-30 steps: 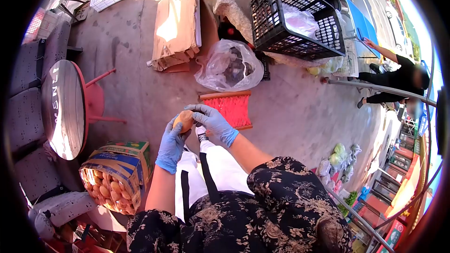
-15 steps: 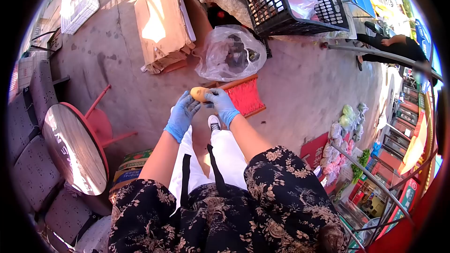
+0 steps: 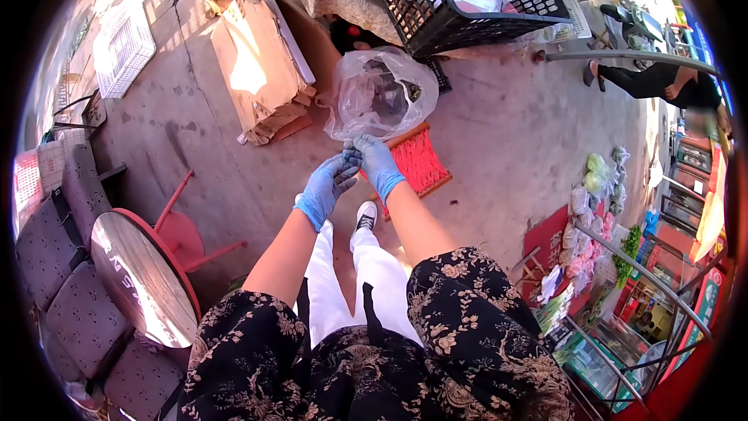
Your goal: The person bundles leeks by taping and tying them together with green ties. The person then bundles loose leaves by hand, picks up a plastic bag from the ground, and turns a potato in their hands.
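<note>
Both my hands wear thin blue gloves and meet in front of me, above my white shoes. My left hand (image 3: 328,182) has its fingers loosely bent and apart, their tips against the other hand. My right hand (image 3: 375,162) has its fingers drawn together over the left fingertips; anything pinched there is hidden. No potato shows in either hand. Just beyond the hands stands a clear plastic bag (image 3: 354,113), its mouth open and dark contents inside. A low stool with a red woven seat (image 3: 417,162) is beside my right hand.
Flattened cardboard (image 3: 241,82) lies left of the bag, and a black crate (image 3: 436,27) with plastic inside stands beyond it. At left are a round table (image 3: 144,277), a red stool (image 3: 183,242) and dark cushioned seats (image 3: 86,316). Bagged vegetables (image 3: 596,179) and metal rails (image 3: 647,273) are at right.
The potato that was between both hands is out of sight. My hands have come together, the right fingers now touching the left. The camera view has shifted slightly.
</note>
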Tool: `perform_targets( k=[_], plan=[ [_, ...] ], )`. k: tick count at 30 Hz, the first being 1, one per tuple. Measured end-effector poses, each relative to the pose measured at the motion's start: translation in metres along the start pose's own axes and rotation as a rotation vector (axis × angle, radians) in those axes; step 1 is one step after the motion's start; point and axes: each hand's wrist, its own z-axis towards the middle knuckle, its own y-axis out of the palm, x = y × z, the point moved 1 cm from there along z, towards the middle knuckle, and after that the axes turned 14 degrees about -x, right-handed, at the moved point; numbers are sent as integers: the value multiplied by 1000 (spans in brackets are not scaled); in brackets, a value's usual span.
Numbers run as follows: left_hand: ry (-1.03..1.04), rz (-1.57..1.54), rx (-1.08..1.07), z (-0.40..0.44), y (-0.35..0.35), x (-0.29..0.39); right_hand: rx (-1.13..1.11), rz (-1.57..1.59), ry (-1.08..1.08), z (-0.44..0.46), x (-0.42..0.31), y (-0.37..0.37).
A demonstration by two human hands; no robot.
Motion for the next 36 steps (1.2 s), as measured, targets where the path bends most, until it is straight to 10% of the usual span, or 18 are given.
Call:
perform_targets(
  k=[15, 36],
  plan=[
    [-252, 73, 63, -57, 109, -137, 20, 285, -42, -245, 6, -80],
    [-958, 555, -287, -49, 195, -291, 302, 1076, -714, -438, 142, -149]
  ],
)
